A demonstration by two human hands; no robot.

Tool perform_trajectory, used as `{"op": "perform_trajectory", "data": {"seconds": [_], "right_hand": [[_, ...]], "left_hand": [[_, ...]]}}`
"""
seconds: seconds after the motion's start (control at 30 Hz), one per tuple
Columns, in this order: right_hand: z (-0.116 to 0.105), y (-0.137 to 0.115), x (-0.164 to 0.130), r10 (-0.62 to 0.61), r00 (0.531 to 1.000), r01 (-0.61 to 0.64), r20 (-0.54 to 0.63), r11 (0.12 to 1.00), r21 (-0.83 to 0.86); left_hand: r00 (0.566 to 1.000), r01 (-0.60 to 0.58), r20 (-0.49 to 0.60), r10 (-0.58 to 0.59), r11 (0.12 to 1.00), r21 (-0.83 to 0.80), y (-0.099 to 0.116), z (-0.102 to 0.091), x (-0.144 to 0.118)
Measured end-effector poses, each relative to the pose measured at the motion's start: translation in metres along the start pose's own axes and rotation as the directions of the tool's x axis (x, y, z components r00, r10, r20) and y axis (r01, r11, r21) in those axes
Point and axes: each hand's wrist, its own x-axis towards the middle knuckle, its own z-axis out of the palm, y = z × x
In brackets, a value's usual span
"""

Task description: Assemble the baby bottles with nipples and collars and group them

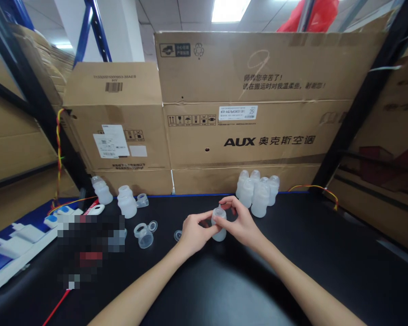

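A small frosted plastic feeding bottle (219, 234) stands upright between my hands over the black table. My left hand (195, 233) closes on its left side with thumb and fingers. At the bottle's mouth, my right hand (243, 222) has its thumb against the front of the neck and its fingertips bent at the rim, by a small clear pointed piece like a teat (219, 208). Just left of my left hand lies a small clear round part (177, 235), partly hidden by it. Several capped bottles (259, 201) are grouped behind my right hand.
Further left are a bottle (127, 203), another bottle (102, 191), a clear cap (142, 200), a clear cup with a ring (145, 238) and a small disc (153, 226). A power strip (27, 246) runs along the left edge; cardboard (197, 156) walls the back.
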Motion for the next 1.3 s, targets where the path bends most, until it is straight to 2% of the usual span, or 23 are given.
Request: {"op": "perform_trajectory", "data": {"seconds": [0.17,0.27,0.37,0.43,0.5,0.57,0.67,0.8,0.87,0.97,1.17,1.3], "right_hand": [[0.009,0.005,-0.003,-0.031,0.997,0.026,-0.068,0.997,-0.078],[0.015,0.012,-0.005,-0.078,0.993,0.070,-0.088,0.994,-0.088],[0.019,0.019,-0.005,-0.072,0.995,0.069,-0.068,0.996,-0.050],[0.019,0.021,-0.005,-0.059,0.997,0.057,-0.054,0.998,-0.038],[0.018,0.022,-0.006,-0.064,0.997,0.062,-0.041,0.997,-0.048],[0.017,0.021,-0.006,-0.082,0.996,0.080,-0.025,0.994,-0.074],[0.016,0.019,-0.007,-0.105,0.994,0.104,-0.006,0.990,-0.100],[0.014,0.017,-0.007,-0.123,0.992,0.125,0.022,0.986,-0.112],[0.014,0.016,-0.007,-0.132,0.991,0.135,0.033,0.984,-0.114],[0.013,0.015,-0.006,-0.135,0.990,0.139,0.043,0.984,-0.112],[0.012,0.012,-0.006,-0.130,0.990,0.136,0.057,0.984,-0.118],[0.011,0.012,-0.007,-0.134,0.989,0.141,0.067,0.983,-0.119]], "left_hand": [[0.997,0.014,-0.072,0.003,0.973,0.232,0.008,0.006,-0.005],[0.988,-0.115,-0.048,0.147,0.904,0.411,0.012,-0.002,-0.006],[0.965,-0.234,0.036,0.260,0.790,0.567,0.009,-0.023,0.000],[0.976,-0.168,0.009,0.217,0.728,0.664,0.003,-0.044,0.007],[0.988,-0.009,-0.093,0.122,0.652,0.758,-0.008,-0.068,0.015],[0.981,0.138,-0.192,0.025,0.602,0.786,-0.020,-0.090,0.023],[0.951,0.272,-0.300,-0.073,0.659,0.702,-0.041,-0.118,0.030],[0.929,0.345,-0.330,-0.169,0.719,0.603,-0.067,-0.138,0.036],[0.923,0.353,-0.332,-0.194,0.768,0.534,-0.075,-0.140,0.039],[0.915,0.326,-0.369,-0.163,0.838,0.437,-0.080,-0.133,0.044],[0.871,0.233,-0.490,-0.033,0.906,0.354,-0.067,-0.097,0.047],[0.828,0.181,-0.559,0.054,0.916,0.357,-0.059,-0.085,0.040]]}}
